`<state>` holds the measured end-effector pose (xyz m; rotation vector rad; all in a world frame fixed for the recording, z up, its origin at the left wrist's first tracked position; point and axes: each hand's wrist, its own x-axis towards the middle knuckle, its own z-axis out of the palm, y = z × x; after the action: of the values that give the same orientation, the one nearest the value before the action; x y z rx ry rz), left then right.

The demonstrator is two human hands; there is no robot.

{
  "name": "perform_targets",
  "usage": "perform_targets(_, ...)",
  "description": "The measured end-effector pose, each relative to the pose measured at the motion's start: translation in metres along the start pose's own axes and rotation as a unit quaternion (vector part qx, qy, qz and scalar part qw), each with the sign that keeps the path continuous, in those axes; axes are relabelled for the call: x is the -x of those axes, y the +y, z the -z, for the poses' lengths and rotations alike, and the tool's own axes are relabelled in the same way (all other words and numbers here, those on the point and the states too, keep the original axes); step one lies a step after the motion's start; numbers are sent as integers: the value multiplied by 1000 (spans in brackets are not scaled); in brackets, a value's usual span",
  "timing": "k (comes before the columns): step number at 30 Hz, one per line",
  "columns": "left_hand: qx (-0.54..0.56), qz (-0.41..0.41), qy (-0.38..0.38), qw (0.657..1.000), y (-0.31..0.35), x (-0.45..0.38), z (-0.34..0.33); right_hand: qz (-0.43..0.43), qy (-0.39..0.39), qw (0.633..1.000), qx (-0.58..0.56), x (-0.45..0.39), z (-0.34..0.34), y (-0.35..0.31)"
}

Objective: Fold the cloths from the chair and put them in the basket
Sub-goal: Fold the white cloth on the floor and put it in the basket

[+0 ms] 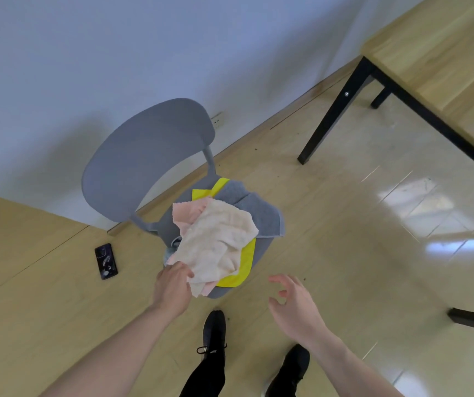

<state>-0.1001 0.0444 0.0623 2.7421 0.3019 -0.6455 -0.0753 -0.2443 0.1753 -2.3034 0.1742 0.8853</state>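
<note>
Your left grip [172, 285] pinches the cream cloth [218, 247] on the chair [144, 156]; right grip [293, 305] open, just beside, empty.

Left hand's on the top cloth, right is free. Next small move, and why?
Probably lift the cream cloth off the chair: the left hand already grips its near edge, it lies on top of the pile, and the open right hand hovers close enough to take another corner.
</note>
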Motion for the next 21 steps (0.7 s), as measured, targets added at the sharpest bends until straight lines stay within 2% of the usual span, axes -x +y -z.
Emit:
perform_targets(3, -64, -10, -119, 991, -7, 5, -2, -3, 1, 1000, 3, 4, 0, -3)
perform_targets(5, -74, -8, -141, 987, -8, 6, -2, -4, 1, 1000, 4, 5, 1, -4)
perform_targets(7, -39, -3, -114, 993, -5, 6, 0, -4, 6, 1000, 1, 6, 3, -5)
perform_targets(12, 98, 29, 45, 994, 4, 10, 24, -6, 9, 1000, -7, 14, 7, -10)
perform_targets(16, 204, 34, 52, 977, 17, 18, 64, -1, 12, 1000, -17, 30, 17, -24)
perform_targets(21, 237, -22, 33, 971, 49, 33, 121, 2, 34, 999, -29, 60, 37, -50)
